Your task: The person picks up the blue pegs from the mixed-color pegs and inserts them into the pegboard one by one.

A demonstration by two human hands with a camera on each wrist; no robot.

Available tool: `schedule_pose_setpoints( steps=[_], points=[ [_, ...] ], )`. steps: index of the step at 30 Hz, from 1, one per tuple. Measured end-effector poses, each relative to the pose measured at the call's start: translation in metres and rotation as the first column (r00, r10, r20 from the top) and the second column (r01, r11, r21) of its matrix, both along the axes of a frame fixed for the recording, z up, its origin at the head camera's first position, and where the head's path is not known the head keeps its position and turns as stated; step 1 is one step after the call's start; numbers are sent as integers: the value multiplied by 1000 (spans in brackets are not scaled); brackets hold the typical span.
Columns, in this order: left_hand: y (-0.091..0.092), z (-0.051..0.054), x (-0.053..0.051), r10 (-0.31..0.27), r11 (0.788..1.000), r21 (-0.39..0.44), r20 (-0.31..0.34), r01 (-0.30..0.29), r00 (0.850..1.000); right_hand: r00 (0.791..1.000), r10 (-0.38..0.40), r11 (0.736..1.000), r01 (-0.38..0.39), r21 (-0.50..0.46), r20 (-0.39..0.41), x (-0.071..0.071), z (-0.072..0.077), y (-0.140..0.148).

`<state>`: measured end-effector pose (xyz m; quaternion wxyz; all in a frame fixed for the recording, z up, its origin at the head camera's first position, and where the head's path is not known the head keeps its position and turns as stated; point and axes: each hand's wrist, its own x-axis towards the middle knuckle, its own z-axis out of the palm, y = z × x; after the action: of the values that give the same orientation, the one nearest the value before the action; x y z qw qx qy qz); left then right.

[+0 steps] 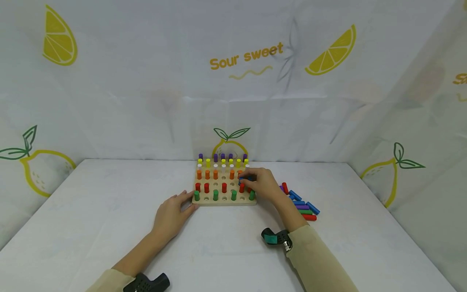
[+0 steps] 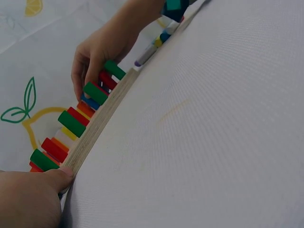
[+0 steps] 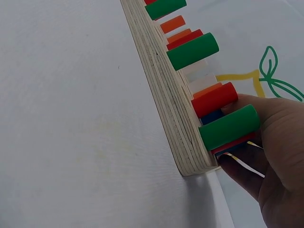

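Hanging behind the board on my feed: lemon-print backdrop; white table under the board. Board lies flat, pegs upright in its holes. Left hand at board's near left corner, thumb and forefinger apart, astride the corner and touching it. Right hand above board's right part, thumb and fingertips clamped on a blue peg; I can't tell if that peg is seated. Loose pegs right of board: blue, purple, green, red, some hidden from me.

Fill state, my judgement: well past half, not finished. Board's back to front, I see purple, yellow, white, orange, red and green rows. Green pegs have bare holes between them. Orange pegs show one bare hole in their row. Purple pegs have gaps; I can't make out holes there. Blue row mostly unfilled or hidden, I can't count it. Left over: the loose pegs.
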<state>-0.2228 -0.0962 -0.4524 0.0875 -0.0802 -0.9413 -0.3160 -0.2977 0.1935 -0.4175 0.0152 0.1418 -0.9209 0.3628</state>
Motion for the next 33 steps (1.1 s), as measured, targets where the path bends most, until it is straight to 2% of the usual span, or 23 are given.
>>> schedule_pose_setpoints(
  steps=[7,14,22,28,33],
  points=[
    [1,2,1,-1,1000,0,10,1,1000,1000,27,998,-27,51,-4,0,6,3],
    [0,3,0,1,1000,2,15,-1,1000,999,51,998,-50,46,-5,1,14,9],
    [0,1,-1,-7,1000,6,8,7,1000,1000,10,1000,-10,10,-13,8,30,28],
    [0,1,0,-3,1000,-1,13,3,1000,998,-34,999,35,22,-53,13,42,43],
    [0,1,-1,-6,1000,-4,12,6,1000,997,-39,999,41,31,-60,16,50,50]
  ],
)
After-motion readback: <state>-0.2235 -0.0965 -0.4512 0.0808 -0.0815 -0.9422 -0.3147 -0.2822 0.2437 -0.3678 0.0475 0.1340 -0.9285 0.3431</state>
